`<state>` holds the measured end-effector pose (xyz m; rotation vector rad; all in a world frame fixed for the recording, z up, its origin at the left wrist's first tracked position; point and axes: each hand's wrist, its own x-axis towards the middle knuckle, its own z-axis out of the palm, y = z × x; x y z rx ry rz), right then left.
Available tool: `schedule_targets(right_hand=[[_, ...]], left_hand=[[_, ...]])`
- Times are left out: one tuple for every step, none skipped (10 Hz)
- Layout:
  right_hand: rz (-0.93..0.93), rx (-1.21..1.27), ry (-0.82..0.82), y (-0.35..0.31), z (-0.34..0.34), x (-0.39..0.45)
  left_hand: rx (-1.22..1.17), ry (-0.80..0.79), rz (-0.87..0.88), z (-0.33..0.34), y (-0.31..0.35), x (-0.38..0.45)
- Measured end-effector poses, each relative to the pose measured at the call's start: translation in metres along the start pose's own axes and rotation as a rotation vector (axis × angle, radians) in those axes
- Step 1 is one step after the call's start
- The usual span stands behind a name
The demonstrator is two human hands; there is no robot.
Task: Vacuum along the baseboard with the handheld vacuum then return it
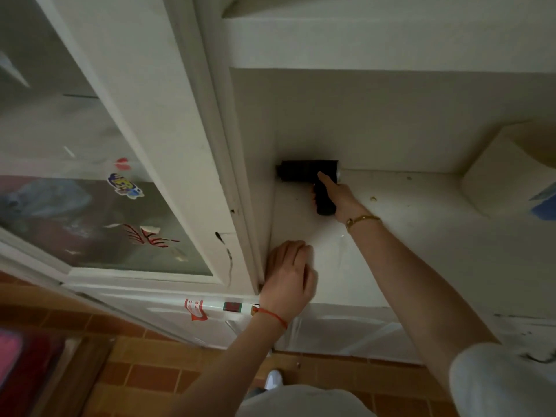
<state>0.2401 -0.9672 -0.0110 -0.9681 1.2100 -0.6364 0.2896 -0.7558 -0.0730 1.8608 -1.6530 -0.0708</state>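
Black handheld vacuum is lying at twelve o'clock, deep on the white counter by the wall; right hand is gripping its handle. Left hand is resting loose-fingered at six o'clock. Keeping the wrist straight should steady it.

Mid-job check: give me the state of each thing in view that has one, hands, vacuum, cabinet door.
handheld vacuum: lying on the white shelf, body against the back wall, handle gripped.
right hand: closed around the vacuum's handle.
left hand: empty, resting on the shelf's front edge beside the door frame.
glass cabinet door: whether shut or ajar cannot be told.
white shelf: a few crumbs on it.
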Motion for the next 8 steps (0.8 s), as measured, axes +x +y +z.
schedule_targets(right_hand=[[-0.005,-0.030,0.009,-0.006,0.003,0.012],[-0.026,-0.114,0.018,-0.010,0.002,0.023],[-0.114,-0.561,0.103,-0.015,-0.001,0.030],[-0.219,-0.885,0.155,-0.019,-0.002,0.031],[-0.313,-1.182,0.268,-0.017,-0.004,0.031],[-0.371,-1.383,0.336,-0.013,-0.004,0.031],[-0.378,-1.426,0.350,-0.013,-0.005,0.028],[-0.370,-1.368,0.419,-0.009,-0.012,0.022]], left_hand=[[0.007,-0.010,-0.003,0.003,-0.002,0.000],[0.011,-0.010,-0.001,0.003,-0.002,0.001],[0.011,-0.004,-0.006,0.003,-0.003,0.001],[0.025,-0.005,-0.004,0.004,-0.002,0.001],[0.031,-0.010,0.004,0.004,-0.003,0.000],[0.027,-0.021,-0.013,0.004,-0.002,0.001],[0.034,-0.007,0.013,0.006,-0.005,-0.001],[0.038,-0.012,0.001,0.003,-0.004,0.000]])
